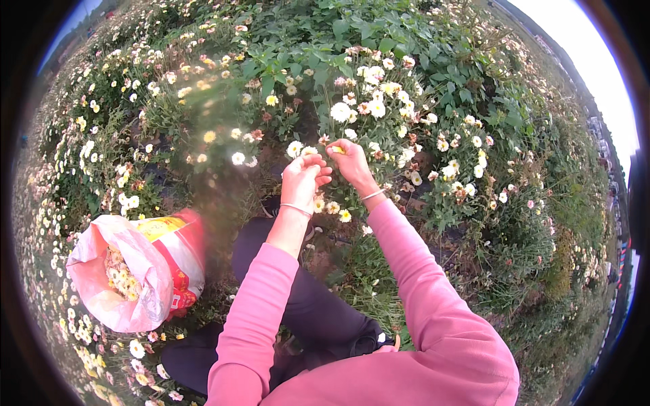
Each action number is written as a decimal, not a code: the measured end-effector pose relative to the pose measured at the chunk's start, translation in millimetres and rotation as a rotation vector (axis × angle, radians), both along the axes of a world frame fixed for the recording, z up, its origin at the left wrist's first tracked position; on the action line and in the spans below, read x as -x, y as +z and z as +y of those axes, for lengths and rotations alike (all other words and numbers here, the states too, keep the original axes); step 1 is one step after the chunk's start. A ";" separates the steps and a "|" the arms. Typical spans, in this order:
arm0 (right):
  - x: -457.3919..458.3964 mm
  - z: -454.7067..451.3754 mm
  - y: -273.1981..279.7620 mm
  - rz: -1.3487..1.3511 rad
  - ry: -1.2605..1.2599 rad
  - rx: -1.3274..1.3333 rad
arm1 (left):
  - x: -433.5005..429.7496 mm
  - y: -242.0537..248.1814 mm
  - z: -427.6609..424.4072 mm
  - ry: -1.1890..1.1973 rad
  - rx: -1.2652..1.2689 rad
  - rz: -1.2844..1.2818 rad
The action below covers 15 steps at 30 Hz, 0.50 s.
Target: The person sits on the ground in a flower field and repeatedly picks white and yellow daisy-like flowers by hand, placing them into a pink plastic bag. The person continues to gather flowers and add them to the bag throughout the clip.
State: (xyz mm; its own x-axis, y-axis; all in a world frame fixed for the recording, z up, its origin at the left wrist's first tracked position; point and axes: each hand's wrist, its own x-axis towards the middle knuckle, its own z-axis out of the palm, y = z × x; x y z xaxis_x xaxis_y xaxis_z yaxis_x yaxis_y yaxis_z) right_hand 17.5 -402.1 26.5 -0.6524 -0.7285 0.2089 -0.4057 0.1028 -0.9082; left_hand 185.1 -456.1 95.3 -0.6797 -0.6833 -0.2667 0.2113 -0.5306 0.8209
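My left hand (304,182) is raised over the flower plants, palm turned up and fingers curled; whether something lies in it I cannot tell. Close to its right, my right hand (347,157) pinches a small yellow flower piece (337,149) between thumb and fingertips. White chrysanthemum-like blooms (294,148) stand just beyond my left fingertips. A cluster of white and browning blooms (377,108) grows beyond my right hand. At the left, a red and white woven plastic sack (167,274) stands with its mouth open, holding picked flower heads (122,279).
Dense flowering plants surround me on both sides. A broad-leaved green plant (355,30) grows at the top. My bent legs in dark trousers (325,304) are below my arms, with a dark shoe (271,205) near the plant bases.
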 end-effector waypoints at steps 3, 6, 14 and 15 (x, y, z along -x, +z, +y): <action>-41.2 35.4 28.4 -0.210 0.019 0.145 | 30.9 -32.1 11.2 0.147 0.130 -0.039; -60.7 66.2 90.8 0.037 0.033 0.184 | 49.9 -17.5 15.5 0.150 0.289 -0.115; 85.2 25.1 119.7 0.036 -0.012 -0.171 | 108.2 -56.6 -19.8 0.091 0.636 -0.336; 95.9 6.5 107.8 0.109 0.040 -0.313 | 109.9 -66.8 -29.4 0.113 0.759 -0.388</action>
State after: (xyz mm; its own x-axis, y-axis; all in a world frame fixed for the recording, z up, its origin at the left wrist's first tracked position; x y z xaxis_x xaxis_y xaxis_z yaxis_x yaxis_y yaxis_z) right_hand -78.5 -395.6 134.3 -0.6079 -0.7931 0.0381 -0.5083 0.3518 -0.7860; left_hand 75.2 -485.5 28.4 -0.5519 -0.8289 0.0906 -0.1395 0.1989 0.9700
